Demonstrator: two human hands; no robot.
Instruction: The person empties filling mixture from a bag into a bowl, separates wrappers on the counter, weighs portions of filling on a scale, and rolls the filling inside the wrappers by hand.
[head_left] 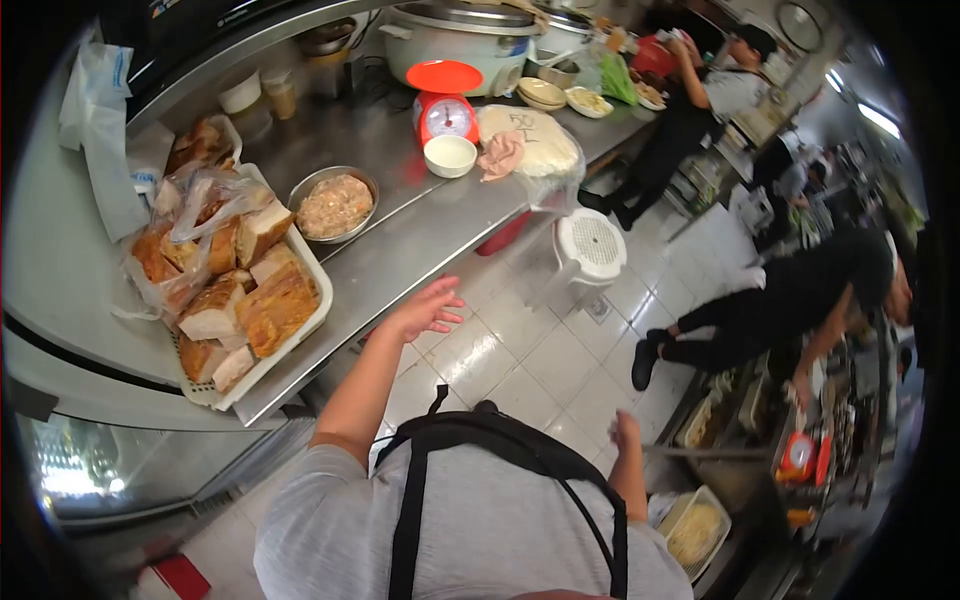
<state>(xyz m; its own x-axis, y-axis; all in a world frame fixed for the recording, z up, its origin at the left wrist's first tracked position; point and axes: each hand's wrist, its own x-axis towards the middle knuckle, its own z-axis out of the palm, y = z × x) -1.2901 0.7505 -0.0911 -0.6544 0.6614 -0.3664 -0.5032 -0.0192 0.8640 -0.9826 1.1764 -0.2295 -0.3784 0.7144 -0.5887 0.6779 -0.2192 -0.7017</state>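
My left hand (428,308) is held out over the floor beside the steel counter (400,232), fingers spread and nothing in them. Lower and to the right, my right hand (625,430) is raised at my side; it looks small and blurred, so its fingers are unclear. On the counter, a metal bowl (335,204) of minced meat is closest to my left hand. Left of it, a white plastic basket (318,300) carries big browned chunks of roast pork (272,308), partly under clear plastic bags (205,205).
A red scale (446,118), a white bowl (450,156), a pink cloth (502,155) and a marked bag (535,138) sit farther along the counter. A white stool (590,245) stands on the tiles. One person (700,105) stands behind; another (800,290) bends at the right-hand station.
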